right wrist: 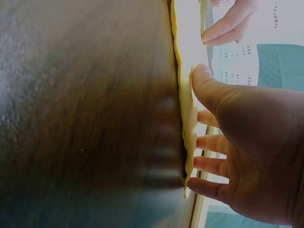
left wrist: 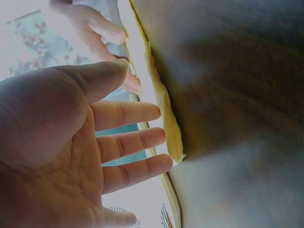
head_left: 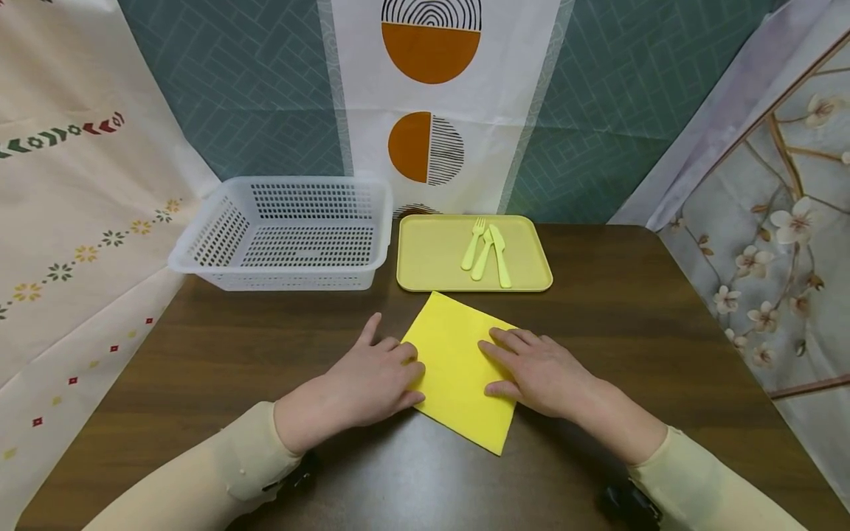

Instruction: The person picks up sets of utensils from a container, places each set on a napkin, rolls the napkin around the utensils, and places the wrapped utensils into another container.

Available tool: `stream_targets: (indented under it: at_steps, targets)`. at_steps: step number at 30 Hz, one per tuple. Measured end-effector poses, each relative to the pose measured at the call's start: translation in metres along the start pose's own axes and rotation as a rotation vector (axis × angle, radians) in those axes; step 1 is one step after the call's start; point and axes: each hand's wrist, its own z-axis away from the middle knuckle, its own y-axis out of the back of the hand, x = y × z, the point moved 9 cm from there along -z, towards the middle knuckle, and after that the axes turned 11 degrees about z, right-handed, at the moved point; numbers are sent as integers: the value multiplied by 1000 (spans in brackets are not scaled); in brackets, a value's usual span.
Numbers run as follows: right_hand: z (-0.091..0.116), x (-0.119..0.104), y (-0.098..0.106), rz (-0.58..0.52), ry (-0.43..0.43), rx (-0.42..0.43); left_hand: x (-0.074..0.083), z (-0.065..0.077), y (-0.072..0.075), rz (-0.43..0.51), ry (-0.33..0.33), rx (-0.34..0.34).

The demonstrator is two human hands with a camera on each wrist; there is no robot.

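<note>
A folded yellow cloth lies flat on the table, turned at an angle. Its layered edge shows in the left wrist view, and its long thin side in the right wrist view. My left hand rests its fingertips on the cloth's left edge, the little finger lifted away. On the opposite side, my right hand touches the right edge with its fingers spread and fairly straight. Both palms are raised off the table. In the right wrist view the thumb touches the cloth's rim.
Beyond the cloth sits a yellow tray carrying a light green fork, spoon and knife. To its left stands a white perforated plastic basket. The brown wooden table is bordered by hanging patterned fabrics.
</note>
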Motion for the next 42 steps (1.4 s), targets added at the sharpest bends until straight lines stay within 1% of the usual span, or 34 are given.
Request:
stream_targets:
  at_steps: [6,13,20,24,30,42]
  targets:
    - [4,-4,1,15,1,9,-5,-1,1,23,22,-5]
    - [7,-8,1,26,6,25,-12,-4,-1,15,44,-20]
    - [8,-9,3,32,8,17,-17,-8,-2,29,55,-34]
    - [7,-9,5,26,9,12,-20,-10,-2,41,54,-26]
    - [7,-9,7,26,11,9,-21,-12,-2,42,54,-14]
    - [12,-12,9,19,13,-15,-20,-13,-1,44,62,-50]
